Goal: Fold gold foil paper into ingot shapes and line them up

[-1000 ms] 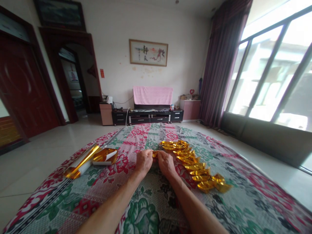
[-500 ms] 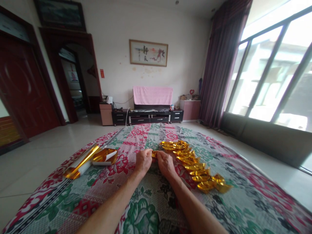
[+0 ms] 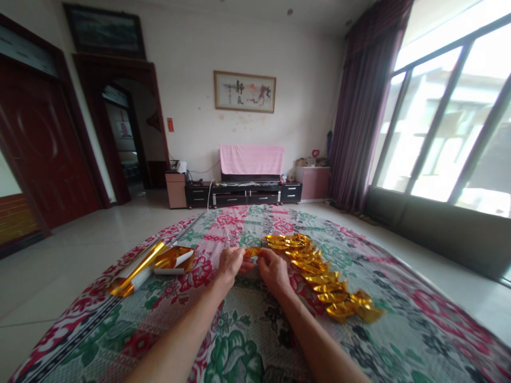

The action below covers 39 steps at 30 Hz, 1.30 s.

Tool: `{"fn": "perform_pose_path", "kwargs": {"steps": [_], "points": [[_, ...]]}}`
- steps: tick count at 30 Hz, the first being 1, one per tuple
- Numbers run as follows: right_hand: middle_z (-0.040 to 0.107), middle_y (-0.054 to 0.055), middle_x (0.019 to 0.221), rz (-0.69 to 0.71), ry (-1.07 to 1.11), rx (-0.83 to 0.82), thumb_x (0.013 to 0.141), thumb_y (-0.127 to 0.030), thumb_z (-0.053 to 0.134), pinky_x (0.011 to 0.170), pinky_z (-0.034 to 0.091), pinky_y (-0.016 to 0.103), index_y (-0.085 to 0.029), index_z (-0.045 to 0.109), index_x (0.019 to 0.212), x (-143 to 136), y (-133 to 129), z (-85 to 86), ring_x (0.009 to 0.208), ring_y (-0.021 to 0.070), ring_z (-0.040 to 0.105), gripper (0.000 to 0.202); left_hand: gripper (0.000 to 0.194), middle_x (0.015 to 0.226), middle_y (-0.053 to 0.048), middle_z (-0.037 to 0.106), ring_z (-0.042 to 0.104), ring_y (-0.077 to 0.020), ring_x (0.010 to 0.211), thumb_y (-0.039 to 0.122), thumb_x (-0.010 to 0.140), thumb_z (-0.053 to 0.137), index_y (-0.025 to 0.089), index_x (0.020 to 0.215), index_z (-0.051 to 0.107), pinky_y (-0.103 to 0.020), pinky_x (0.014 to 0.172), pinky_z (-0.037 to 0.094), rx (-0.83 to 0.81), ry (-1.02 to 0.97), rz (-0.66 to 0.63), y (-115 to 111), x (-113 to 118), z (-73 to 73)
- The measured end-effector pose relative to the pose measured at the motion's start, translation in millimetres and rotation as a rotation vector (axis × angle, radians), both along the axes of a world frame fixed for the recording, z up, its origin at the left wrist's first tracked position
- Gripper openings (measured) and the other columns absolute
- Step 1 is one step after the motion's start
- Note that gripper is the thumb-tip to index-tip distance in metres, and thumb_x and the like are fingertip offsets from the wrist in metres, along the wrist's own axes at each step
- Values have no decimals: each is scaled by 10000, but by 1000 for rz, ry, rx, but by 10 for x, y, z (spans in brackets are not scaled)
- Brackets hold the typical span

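Note:
A small piece of gold foil paper (image 3: 252,251) is stretched between my two hands, above the middle of the flowered cloth. My left hand (image 3: 231,266) pinches its left end, with some fingers extending beneath it. At the other end, my right hand (image 3: 274,268) grips it between thumb and fingers. Just right of my hands runs a row of several folded gold paper ingots (image 3: 311,260), boat-shaped and shiny, curving toward me. To the left lie a roll of gold foil paper (image 3: 138,269) with a white underside and some loose, curled gold sheets (image 3: 175,259).
The flowered cloth (image 3: 235,324) covers a large surface with a rounded far edge. Beyond it stands a low black cabinet (image 3: 243,197) with a pink cloth (image 3: 252,159) above. A purple curtain (image 3: 353,117) and windows are on the right, a dark red door (image 3: 43,133) on the left.
My hands have moved slightly apart, so more of the gold paper shows between them. Fingers of the left hand now show below it. The whole view has shifted slightly.

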State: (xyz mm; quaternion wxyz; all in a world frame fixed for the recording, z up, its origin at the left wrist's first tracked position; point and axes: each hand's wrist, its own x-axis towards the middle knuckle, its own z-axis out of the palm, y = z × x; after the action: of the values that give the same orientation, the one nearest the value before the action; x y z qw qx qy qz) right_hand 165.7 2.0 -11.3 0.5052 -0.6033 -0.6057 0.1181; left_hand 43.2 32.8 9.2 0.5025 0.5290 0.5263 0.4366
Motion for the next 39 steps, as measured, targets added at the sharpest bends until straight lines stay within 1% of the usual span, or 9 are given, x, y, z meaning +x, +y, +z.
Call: {"fn": "perform_pose_path", "kwargs": {"steps": [8, 15, 20, 23, 26, 29, 32, 36, 39], "points": [[693, 32, 758, 47, -44, -13, 734, -256, 458, 645, 426, 228, -191, 680, 867, 0, -16, 26, 709, 173, 627, 266, 318, 607, -57, 670, 619, -150, 496, 288, 723, 430, 88, 888, 613, -211, 422, 436, -73, -50, -10, -32, -4, 33], [688, 41, 742, 7, -40, 14, 760, -284, 446, 635, 421, 231, -188, 675, 842, 14, 4, -6, 700, 176, 622, 261, 378, 675, -46, 686, 619, -138, 502, 351, 751, 448, 130, 1018, 596, -200, 420, 425, -17, -26, -23, -23, -13, 48], [682, 31, 693, -10, 49, 29, 758, -298, 448, 605, 428, 219, -187, 666, 825, 32, 56, -54, 664, 168, 626, 254, 406, 711, -50, 684, 623, -136, 519, 408, 766, 443, 135, 1036, 577, -195, 425, 421, -13, -33, 2, 2, -16, 15], [676, 22, 656, 6, 109, 17, 753, -313, 457, 591, 433, 218, -187, 660, 810, 39, 73, -68, 632, 163, 630, 246, 386, 710, -50, 675, 624, -138, 524, 357, 775, 423, 132, 1055, 564, -193, 418, 415, -10, -28, 1, 16, -17, -10], [672, 19, 637, 7, 143, 15, 755, -314, 449, 570, 430, 216, -187, 652, 797, 44, 80, -76, 613, 161, 630, 243, 364, 732, -27, 668, 619, -121, 514, 252, 758, 426, 160, 1086, 555, -192, 447, 426, 121, 61, 39, 21, -37, -27], [665, 17, 618, -12, 144, 33, 759, -311, 436, 548, 422, 213, -185, 641, 764, 49, 87, -86, 599, 160, 624, 240, 333, 696, -4, 651, 602, -97, 503, 206, 763, 437, 172, 1059, 585, -195, 535, 454, 404, 238, 95, 15, -62, -45], [664, 15, 611, -17, 139, 37, 760, -302, 433, 542, 418, 209, -183, 636, 762, 51, 90, -87, 583, 154, 620, 235, 296, 705, -9, 645, 598, -93, 555, 205, 789, 440, 178, 1028, 611, -189, 587, 463, 649, 371, 69, 17, -73, -82], [664, 16, 604, -23, 127, 29, 756, -285, 435, 548, 418, 211, -181, 632, 755, 49, 82, -74, 581, 153, 624, 223, 285, 869, -37, 640, 599, -98, 674, 160, 796, 441, 185, 1017, 619, -184, 613, 472, 810, 468, 54, 42, -83, -143], [661, 13, 602, -12, 139, 17, 755, -295, 439, 544, 421, 208, -184, 632, 752, 48, 80, -74, 590, 157, 630, 223, 263, 845, -32, 622, 594, -99, 696, 152, 798, 453, 191, 990, 628, -183, 621, 473, 854, 503, 47, 63, -95, -166]]}}
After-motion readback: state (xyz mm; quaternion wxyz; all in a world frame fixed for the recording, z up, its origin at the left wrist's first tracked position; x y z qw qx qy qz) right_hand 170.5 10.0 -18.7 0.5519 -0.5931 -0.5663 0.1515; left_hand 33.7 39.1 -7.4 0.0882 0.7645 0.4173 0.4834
